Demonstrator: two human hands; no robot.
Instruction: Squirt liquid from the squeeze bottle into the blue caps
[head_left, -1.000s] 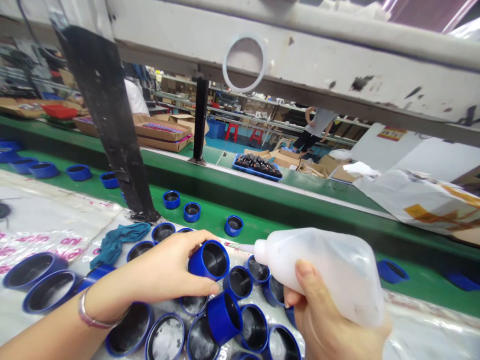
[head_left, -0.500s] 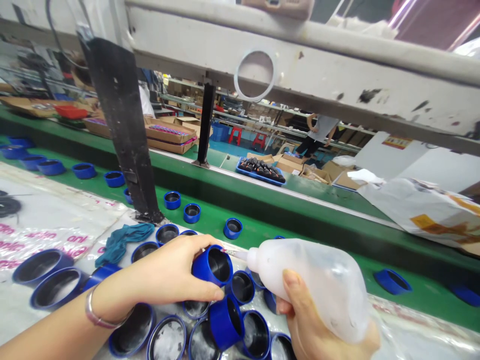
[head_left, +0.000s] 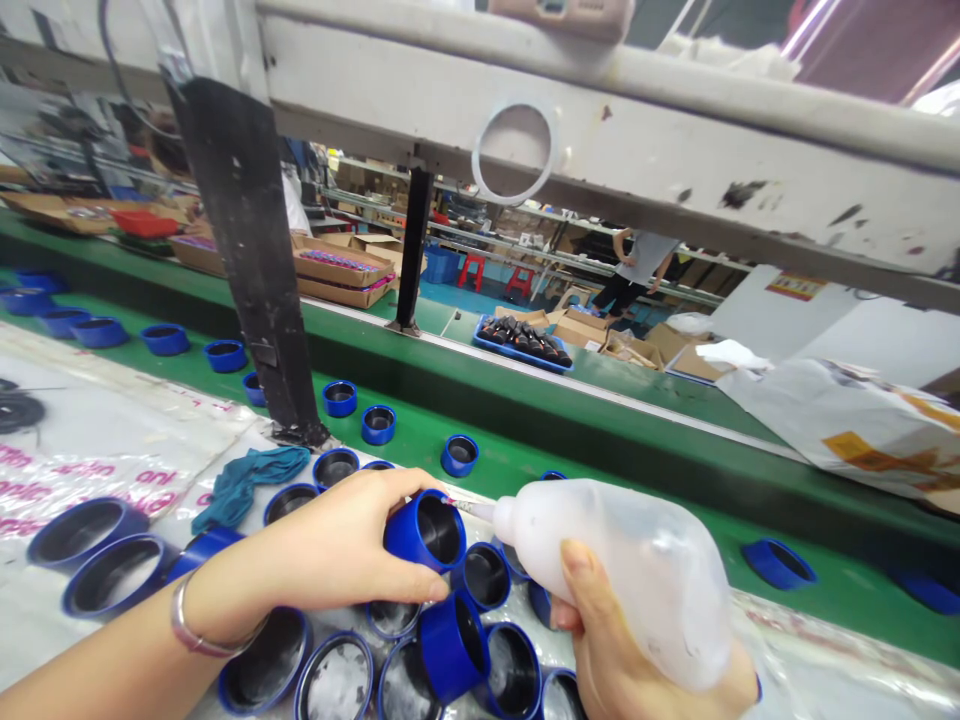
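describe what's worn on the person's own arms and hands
Both are bare: no gloves, no sleeves in view. The left hand has a thin silvery pink bracelet around the wrist. The right hand shows nothing worn; nails are short and unpainted.

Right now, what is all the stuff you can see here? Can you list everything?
Held cap: one, blue with black inside, tilted in the left hand.
Squeeze bottle: one, cloudy white, nozzle at the held cap's rim.
Loose caps: many, blue, clustered on the plastic sheet below the hands.
Belt caps: a row, blue, on the green conveyor.
Cloth: one, teal, left of the caps.
Cardboard boxes: several, brown, far side.
Tray: one, blue, holding dark parts.
Bracelet: one, silver, left wrist.
Left hand: grips the held cap.
Right hand: grips the squeeze bottle.
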